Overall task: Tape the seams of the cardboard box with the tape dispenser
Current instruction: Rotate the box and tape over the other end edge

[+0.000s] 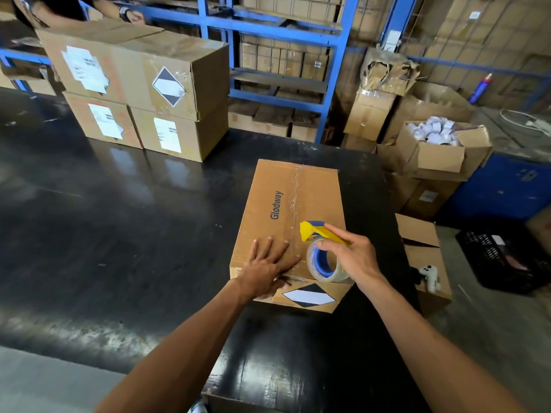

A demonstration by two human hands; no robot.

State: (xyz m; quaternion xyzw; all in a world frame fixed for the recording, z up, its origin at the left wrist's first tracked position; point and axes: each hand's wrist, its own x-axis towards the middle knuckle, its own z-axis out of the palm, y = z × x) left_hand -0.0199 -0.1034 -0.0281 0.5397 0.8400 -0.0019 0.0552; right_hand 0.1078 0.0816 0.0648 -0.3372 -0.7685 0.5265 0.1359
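Observation:
A brown cardboard box (268,204) printed "Glodway" lies on the black table (119,219), with clear tape along its centre seam. My left hand (269,266) lies flat, fingers spread, on the box's near left part beside the seam. My right hand (348,254) grips the yellow and blue tape dispenser (316,234) with its clear tape roll (323,262), held on the seam near the box's front edge. A black and white diamond label (308,295) shows on the box's near side.
Stacked labelled cartons (143,84) stand at the table's far left, with another person's arm (119,10) behind them. Blue shelving (283,55) holds boxes at the back. To the right stand an open carton of white rolls (438,144), a carton (423,254) and a black crate (504,257).

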